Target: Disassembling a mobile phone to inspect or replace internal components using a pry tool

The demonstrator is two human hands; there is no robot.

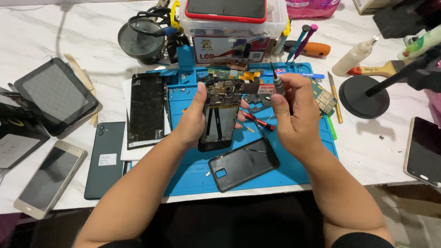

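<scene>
Phone frame (219, 115) gripped in left hand (195, 120); right hand (294, 112) pinches screwdriver (277, 82) beside it.

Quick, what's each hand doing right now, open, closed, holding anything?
Left hand: closed around the opened phone, holding it up over the blue mat.
Right hand: closed on a small screwdriver, tip pointing up.

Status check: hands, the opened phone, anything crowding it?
Left hand grips opened phone, raised over blue mat. Right hand holds screwdriver. Detached back cover lies on mat below.
</scene>
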